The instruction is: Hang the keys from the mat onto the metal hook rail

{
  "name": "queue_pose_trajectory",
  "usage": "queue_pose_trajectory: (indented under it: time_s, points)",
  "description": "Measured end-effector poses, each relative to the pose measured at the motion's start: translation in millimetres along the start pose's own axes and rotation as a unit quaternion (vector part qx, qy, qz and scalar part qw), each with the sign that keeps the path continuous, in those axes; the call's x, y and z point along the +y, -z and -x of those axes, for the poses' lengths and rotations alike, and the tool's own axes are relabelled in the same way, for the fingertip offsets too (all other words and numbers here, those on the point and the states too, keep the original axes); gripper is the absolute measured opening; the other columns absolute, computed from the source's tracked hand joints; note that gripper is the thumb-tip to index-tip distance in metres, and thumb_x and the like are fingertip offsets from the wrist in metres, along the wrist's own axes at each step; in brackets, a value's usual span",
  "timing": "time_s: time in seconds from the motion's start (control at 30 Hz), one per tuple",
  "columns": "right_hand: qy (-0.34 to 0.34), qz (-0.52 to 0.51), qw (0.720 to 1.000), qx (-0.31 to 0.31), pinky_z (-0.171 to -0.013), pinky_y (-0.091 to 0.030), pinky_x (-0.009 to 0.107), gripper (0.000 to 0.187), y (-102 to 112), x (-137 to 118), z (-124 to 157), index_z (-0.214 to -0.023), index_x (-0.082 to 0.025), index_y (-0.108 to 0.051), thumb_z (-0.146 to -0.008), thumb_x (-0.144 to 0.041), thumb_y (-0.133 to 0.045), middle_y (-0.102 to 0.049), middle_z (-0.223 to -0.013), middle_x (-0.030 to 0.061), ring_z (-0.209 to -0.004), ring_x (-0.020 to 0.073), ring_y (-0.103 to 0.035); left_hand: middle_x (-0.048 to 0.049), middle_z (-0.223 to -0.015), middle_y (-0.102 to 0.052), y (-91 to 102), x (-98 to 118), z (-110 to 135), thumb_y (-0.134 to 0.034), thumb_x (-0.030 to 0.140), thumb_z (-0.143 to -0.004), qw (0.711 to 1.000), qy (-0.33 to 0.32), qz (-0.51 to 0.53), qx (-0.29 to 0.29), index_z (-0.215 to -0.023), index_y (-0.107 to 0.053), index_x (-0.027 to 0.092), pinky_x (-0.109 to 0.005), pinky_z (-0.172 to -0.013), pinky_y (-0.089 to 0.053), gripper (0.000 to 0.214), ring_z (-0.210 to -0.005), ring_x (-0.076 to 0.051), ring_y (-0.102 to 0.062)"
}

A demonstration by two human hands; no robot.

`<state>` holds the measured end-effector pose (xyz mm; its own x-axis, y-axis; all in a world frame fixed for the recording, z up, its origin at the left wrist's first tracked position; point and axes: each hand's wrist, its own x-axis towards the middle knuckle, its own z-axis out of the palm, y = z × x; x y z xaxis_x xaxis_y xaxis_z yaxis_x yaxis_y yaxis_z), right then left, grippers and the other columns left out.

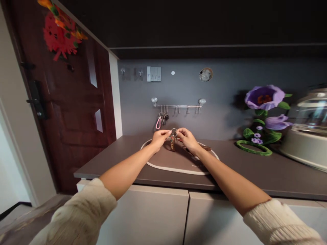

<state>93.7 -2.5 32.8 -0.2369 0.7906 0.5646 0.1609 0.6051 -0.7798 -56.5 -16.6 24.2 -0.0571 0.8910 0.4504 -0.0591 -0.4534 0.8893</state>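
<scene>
Between my two hands hangs a key ring with keys and a brown tag with yellow lettering below it. My left hand is closed, thumb and finger pinching the ring's left side. On the other side my right hand is closed too, its fingertips at the ring and the keys. Both are raised a little over a brown oval mat with a pale rim, which lies on the counter. A brown strip-like item rests on the mat, partly behind my right hand.
A clear hook rail on the wall carries several keys and a pink loop. Purple artificial flowers and a domed appliance stand on the right of the counter. A dark cabinet hangs overhead; a door is at left.
</scene>
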Motion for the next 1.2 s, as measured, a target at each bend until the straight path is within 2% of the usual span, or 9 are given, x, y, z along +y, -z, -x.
queue_pose_trajectory:
  time_s: [0.07,0.2,0.33,0.43,0.6,0.8,1.03,1.2]
  points:
    - [0.008,0.010,1.000,0.014,-0.070,-0.043,0.026,0.025,2.0,1.7,-3.9,-0.080,-0.017,-0.050,-0.073,-0.041,-0.051,-0.054,-0.076,0.0001,-0.072,0.0114,-0.050,0.0004,-0.059,-0.060,0.4,-3.7,-1.6,-0.061,0.033,-0.069,0.999,-0.014,-0.043,0.015,-0.081,-0.067,0.013,-0.023,-0.056,-0.037,0.023,-0.053,-0.008,-0.047]
    - [0.003,0.009,1.000,0.028,-0.069,-0.044,0.027,0.022,6.9,2.2,-17.5,-0.080,-0.017,-0.049,-0.075,-0.039,-0.049,-0.053,-0.075,-0.0005,-0.068,0.0104,-0.050,-0.0023,-0.066,-0.063,1.0,-12.3,-4.3,-0.056,0.027,-0.073,0.989,-0.043,-0.137,0.025,-0.074,-0.066,0.013,-0.024,-0.062,-0.041,0.017,-0.060,-0.011,-0.052]
    - [-0.012,-0.022,0.998,0.062,-0.064,-0.045,0.025,0.016,10.1,-3.8,-39.4,-0.079,-0.018,-0.047,-0.076,-0.033,-0.048,-0.054,-0.073,-0.0008,-0.066,0.0098,-0.052,-0.0051,-0.074,-0.065,2.5,-18.6,-6.8,-0.051,0.024,-0.075,0.963,-0.114,-0.242,-0.002,-0.071,-0.065,0.015,-0.027,-0.069,-0.043,0.018,-0.070,-0.014,-0.056]
    - [-0.023,-0.025,0.996,0.087,-0.059,-0.045,0.024,0.012,11.7,-10.4,-59.2,-0.079,-0.018,-0.046,-0.078,-0.030,-0.045,-0.055,-0.069,0.0000,-0.063,0.0108,-0.054,-0.0058,-0.080,-0.065,4.3,-22.3,-10.0,-0.048,0.022,-0.077,0.945,-0.151,-0.291,0.013,-0.074,-0.065,0.015,-0.028,-0.074,-0.043,0.019,-0.076,-0.015,-0.056]
    - [-0.027,0.039,0.990,0.136,-0.056,-0.045,0.025,0.015,12.5,-15.5,-91.8,-0.079,-0.017,-0.049,-0.079,-0.032,-0.047,-0.060,-0.066,0.0028,-0.059,0.0119,-0.056,-0.0059,-0.079,-0.065,6.7,-27.8,-14.7,-0.047,0.022,-0.078,0.934,-0.152,-0.323,0.019,-0.073,-0.064,0.015,-0.028,-0.074,-0.042,0.019,-0.074,-0.015,-0.056]
    - [-0.052,0.064,0.979,0.189,-0.059,-0.046,0.025,0.016,7.4,-6.2,-120.2,-0.077,-0.015,-0.055,-0.078,-0.028,-0.045,-0.062,-0.065,0.0051,-0.059,0.0125,-0.058,-0.0061,-0.081,-0.064,7.2,-29.8,-15.4,-0.045,0.021,-0.079,0.918,-0.159,-0.364,0.011,-0.074,-0.064,0.015,-0.028,-0.075,-0.042,0.020,-0.078,-0.015,-0.055]
    - [-0.066,0.080,0.965,0.239,-0.062,-0.046,0.026,0.019,4.5,13.9,-137.3,-0.077,-0.012,-0.061,-0.075,-0.025,-0.047,-0.064,-0.067,0.0083,-0.060,0.0142,-0.058,-0.0063,-0.081,-0.062,7.3,-28.1,-13.8,-0.044,0.022,-0.080,0.905,-0.166,-0.390,0.012,-0.075,-0.064,0.015,-0.027,-0.075,-0.042,0.022,-0.077,-0.015,-0.055]
    - [-0.078,0.080,0.958,0.263,-0.060,-0.046,0.023,0.017,3.0,23.2,-140.8,-0.075,-0.011,-0.062,-0.073,-0.024,-0.050,-0.063,-0.062,0.0061,-0.059,0.0132,-0.059,-0.0059,-0.080,-0.061,7.2,-26.8,-14.0,-0.044,0.022,-0.081,0.897,-0.170,-0.408,0.009,-0.077,-0.065,0.016,-0.027,-0.075,-0.041,0.022,-0.078,-0.015,-0.055]
